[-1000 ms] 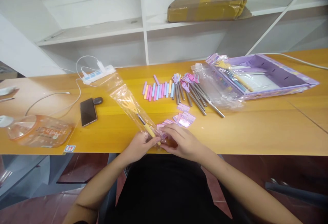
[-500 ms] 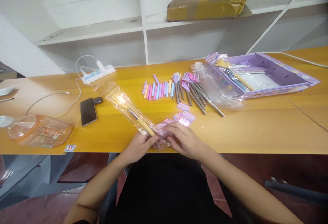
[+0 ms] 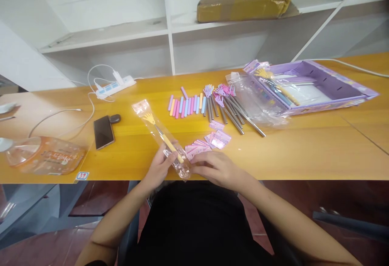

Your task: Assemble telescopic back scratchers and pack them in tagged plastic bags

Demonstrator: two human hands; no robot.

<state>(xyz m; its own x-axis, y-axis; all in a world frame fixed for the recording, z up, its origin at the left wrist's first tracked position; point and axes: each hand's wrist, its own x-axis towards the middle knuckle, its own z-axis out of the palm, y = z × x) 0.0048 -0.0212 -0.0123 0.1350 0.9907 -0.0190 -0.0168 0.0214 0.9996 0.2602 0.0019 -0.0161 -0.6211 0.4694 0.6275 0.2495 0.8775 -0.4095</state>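
My left hand (image 3: 159, 166) is closed around a yellow back scratcher (image 3: 167, 142), which has a hand-shaped head and a metal shaft. It lies inside a clear plastic bag (image 3: 184, 171), tilted with the head toward the upper left. My right hand (image 3: 214, 168) has its fingers bent together at the bag's lower right edge, and the fingertips appear to pinch the plastic. Just beyond the right fingers, pink cards (image 3: 197, 147) lie fanned on the table, with more cards (image 3: 220, 139) beside them.
Coloured handle sleeves (image 3: 187, 106) lie in a row near several metal-shafted back scratchers (image 3: 232, 110). A purple box (image 3: 334, 104) and loose plastic bags (image 3: 261, 108) are at right. Leftward are a phone (image 3: 103, 132), a power strip (image 3: 117, 86) and an orange bottle (image 3: 45, 155).
The bagged back scratcher has turned more upright, and its top end has moved right and down. My left hand shifted slightly left; my right hand moved a little down beside the bag's edge.
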